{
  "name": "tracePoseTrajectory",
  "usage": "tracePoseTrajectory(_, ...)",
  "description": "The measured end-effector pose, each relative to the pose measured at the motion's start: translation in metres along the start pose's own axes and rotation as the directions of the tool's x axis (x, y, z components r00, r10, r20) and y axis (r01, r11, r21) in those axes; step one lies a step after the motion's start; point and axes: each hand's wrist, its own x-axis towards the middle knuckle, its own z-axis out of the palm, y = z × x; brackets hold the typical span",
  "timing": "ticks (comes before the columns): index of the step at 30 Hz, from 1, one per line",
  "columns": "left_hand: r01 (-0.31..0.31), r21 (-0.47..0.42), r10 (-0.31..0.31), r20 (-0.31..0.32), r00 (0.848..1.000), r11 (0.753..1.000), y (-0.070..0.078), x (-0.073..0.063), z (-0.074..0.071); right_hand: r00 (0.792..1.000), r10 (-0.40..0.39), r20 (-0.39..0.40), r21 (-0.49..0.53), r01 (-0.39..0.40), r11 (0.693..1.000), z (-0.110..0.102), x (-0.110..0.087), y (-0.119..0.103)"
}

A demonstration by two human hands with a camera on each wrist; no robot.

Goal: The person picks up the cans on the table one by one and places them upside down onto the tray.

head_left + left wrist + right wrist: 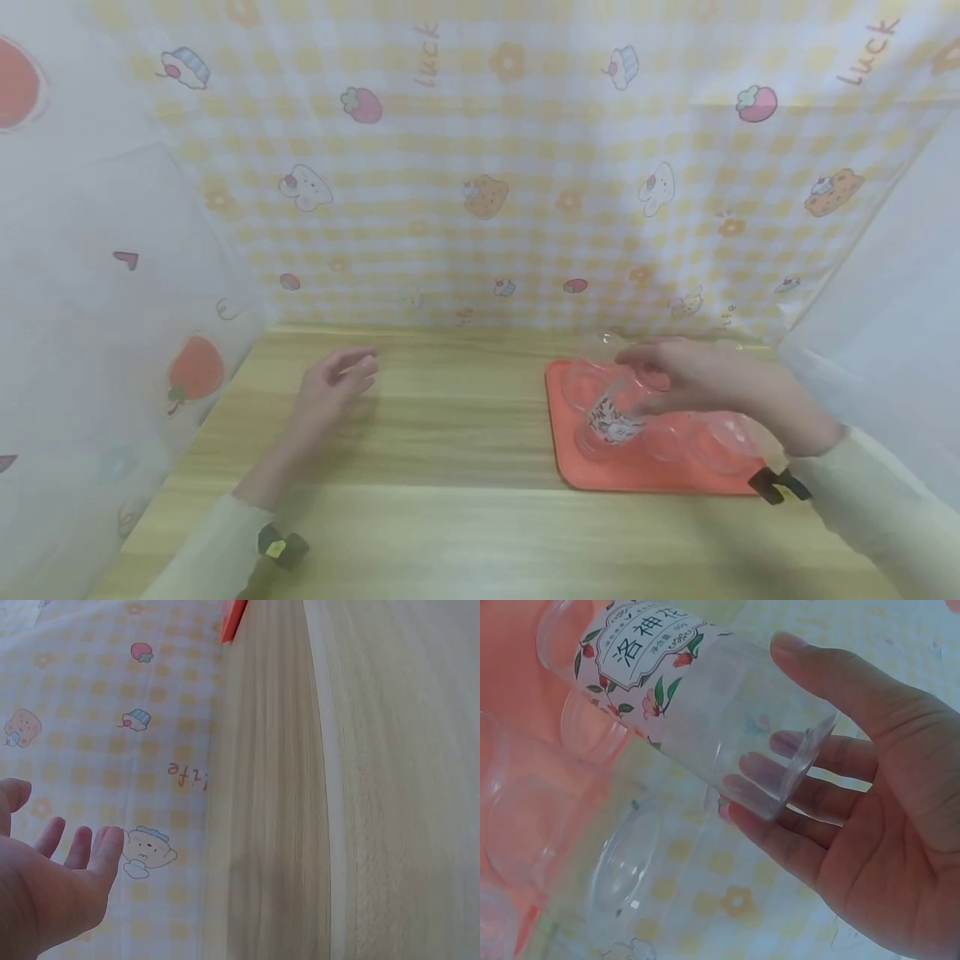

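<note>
My right hand (697, 375) is over the orange-red tray (603, 477) and holds a clear plastic jar by its bottom end. The jar (649, 682) carries a white label with red flowers, green leaves and dark characters; it looks tilted. In the right wrist view, the thumb lies on one side of the jar and the other fingers show through the clear wall. More clear jars (723, 442) stand or lie on the tray around that hand, their edges hard to tell apart. My left hand (333, 387) hovers over the left part of the table, fingers loosely bent, holding nothing.
The tray lies on the right side of a pale wooden table (450, 442). A yellow checked cloth (420, 167) with cartoon prints hangs along the back edge. White sheets (97, 333) close off the left and right sides.
</note>
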Motion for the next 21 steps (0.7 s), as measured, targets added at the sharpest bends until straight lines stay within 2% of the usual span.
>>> tracePoseTrajectory(4,0.001,-0.008,-0.001,-0.013,1.0,1.0,-0.001,0.0,-0.003,0.998,-0.055,-0.003,-0.075,0.055,0.996,0.004,0.009,-0.009)
tracePoseTrajectory(9,-0.005,-0.014,0.005,0.009,1.0,1.0,-0.002,0.001,-0.005,0.999,-0.045,0.016,-0.131,0.047,0.99,0.008,0.016,-0.02)
tracePoseTrajectory(15,-0.018,0.017,0.018,0.022,1.0,1.0,0.002,0.0,-0.006,0.999,-0.045,-0.018,-0.21,0.04,0.977,0.011,0.018,-0.028)
tracePoseTrajectory(18,-0.038,0.052,0.037,0.022,0.999,0.998,0.004,-0.001,-0.007,0.997,-0.079,-0.028,-0.199,0.072,0.977,0.014,0.017,-0.023)
tracePoseTrajectory(21,-0.05,0.106,0.048,0.027,0.998,0.993,0.004,0.001,-0.009,0.99,-0.125,-0.066,-0.133,0.116,0.984,0.016,0.013,-0.015)
